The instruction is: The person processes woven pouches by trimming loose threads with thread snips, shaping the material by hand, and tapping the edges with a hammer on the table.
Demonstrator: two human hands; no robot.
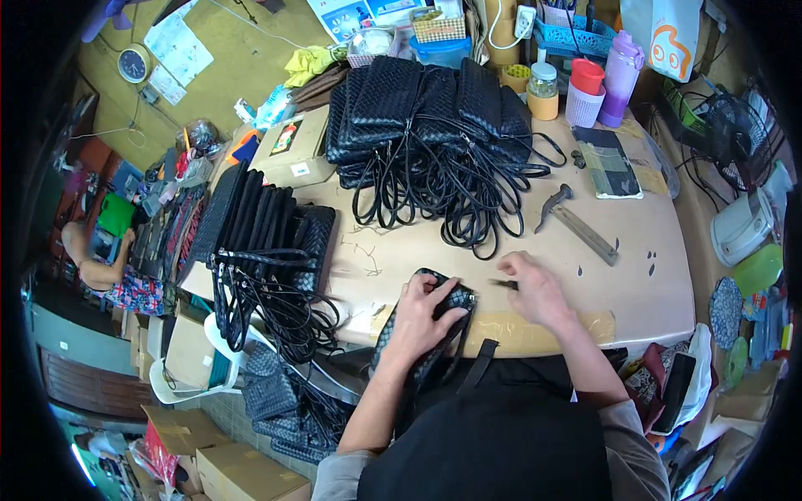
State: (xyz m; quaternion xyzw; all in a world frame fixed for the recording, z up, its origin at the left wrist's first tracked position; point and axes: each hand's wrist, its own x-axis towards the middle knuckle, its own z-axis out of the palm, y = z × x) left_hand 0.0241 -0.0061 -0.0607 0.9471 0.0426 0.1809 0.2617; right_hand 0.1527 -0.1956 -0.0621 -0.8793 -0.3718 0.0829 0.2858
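Note:
My left hand (415, 316) is on a black woven pouch (458, 299) at the table's front edge, its thumb and fingers gripping the pouch near a corner with a small metal fitting. The pouch's dark strap hangs below toward my lap. Just to the right, my right hand (536, 290) is closed above the table, fingers bent around a small dark tool (504, 284) pointing left toward the pouch. That tool is too small to identify. Part of the pouch is hidden under my left hand.
Behind lies a heap of black woven pouches (426, 104) with tangled straps; another row of pouches (271, 221) stands left. A hammer (576, 225) and a dark notebook (607, 163) lie right. More pouches (280, 401) hang below left. Another person (109, 267) is far left.

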